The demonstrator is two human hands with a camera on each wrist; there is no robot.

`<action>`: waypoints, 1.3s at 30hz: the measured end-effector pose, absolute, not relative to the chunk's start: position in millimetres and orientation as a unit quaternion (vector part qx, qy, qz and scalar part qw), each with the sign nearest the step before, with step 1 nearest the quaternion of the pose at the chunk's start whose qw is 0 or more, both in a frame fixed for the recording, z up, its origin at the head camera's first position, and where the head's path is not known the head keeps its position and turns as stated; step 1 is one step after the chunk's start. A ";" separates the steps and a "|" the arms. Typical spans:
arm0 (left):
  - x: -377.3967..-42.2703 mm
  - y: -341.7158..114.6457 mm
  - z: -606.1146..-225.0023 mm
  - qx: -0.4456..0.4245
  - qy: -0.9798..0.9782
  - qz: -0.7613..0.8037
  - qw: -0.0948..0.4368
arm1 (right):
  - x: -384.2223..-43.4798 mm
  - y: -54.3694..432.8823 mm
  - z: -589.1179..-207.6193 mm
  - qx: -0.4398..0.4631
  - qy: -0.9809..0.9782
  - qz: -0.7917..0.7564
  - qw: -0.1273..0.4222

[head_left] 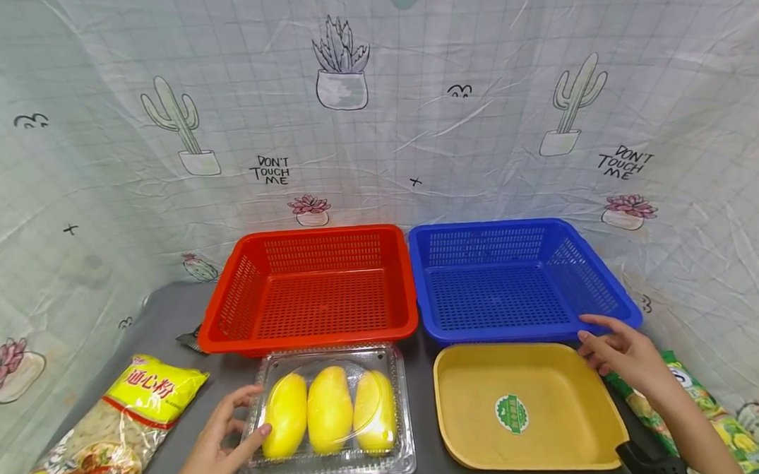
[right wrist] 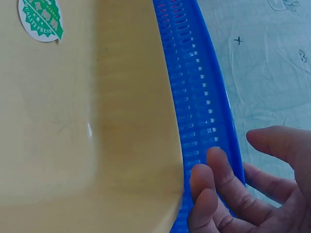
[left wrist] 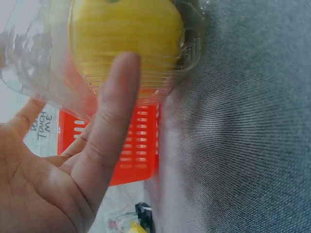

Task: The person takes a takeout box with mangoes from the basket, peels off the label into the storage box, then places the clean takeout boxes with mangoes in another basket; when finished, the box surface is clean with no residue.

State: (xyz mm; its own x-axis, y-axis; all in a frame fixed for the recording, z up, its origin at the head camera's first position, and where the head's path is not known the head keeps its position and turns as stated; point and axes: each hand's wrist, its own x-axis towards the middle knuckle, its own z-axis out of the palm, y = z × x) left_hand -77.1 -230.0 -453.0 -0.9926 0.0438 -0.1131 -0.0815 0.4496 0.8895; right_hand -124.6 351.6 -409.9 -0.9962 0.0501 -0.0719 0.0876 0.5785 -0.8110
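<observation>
Three yellow mangoes (head_left: pixel 330 410) sit side by side in a clear plastic clamshell box (head_left: pixel 404 444) in front of the red basket. At the box's left side is my left hand (head_left: pixel 216 435), its thumb and fingers spread. In the left wrist view that thumb (left wrist: pixel 116 107) overlaps the box wall in front of a mango (left wrist: pixel 124 34). My right hand (head_left: pixel 629 357), fingers loosely bent and holding nothing, hovers by the far right corner of the yellow tray (head_left: pixel 538 456). Its fingers (right wrist: pixel 223 167) overlap the blue basket (right wrist: pixel 214 73) in the right wrist view.
Behind stand a red basket (head_left: pixel 310 339) and a blue basket (head_left: pixel 507 330), side by side. A pasta bag (head_left: pixel 121 432) lies at the left, a green packet (head_left: pixel 704 399) at the right, partly behind my arm. A small dark packet (head_left: pixel 193 338) pokes out beside the red basket.
</observation>
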 end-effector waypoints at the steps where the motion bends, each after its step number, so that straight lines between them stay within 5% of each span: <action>1: -76.9 -230.2 -452.4 -0.013 0.850 0.523 0.060 | -125.4 352.4 -409.7 0.039 0.885 -0.462 0.029; 23: -67.4 -232.8 -456.2 -0.047 0.785 0.616 0.048 | -127.1 362.1 -417.6 0.063 0.889 -0.453 -0.015; 39: -66.6 -233.5 -447.0 0.080 0.791 0.606 -0.018 | -129.0 366.4 -418.1 0.071 0.876 -0.477 -0.011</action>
State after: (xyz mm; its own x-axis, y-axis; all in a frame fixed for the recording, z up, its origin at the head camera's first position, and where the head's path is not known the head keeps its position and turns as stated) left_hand -66.6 -233.5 -447.0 -0.9866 0.1043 0.1254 0.1483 0.2528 0.9561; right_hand -129.0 366.4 -418.1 -0.9898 0.1339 -0.0490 0.1138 0.5345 -0.8375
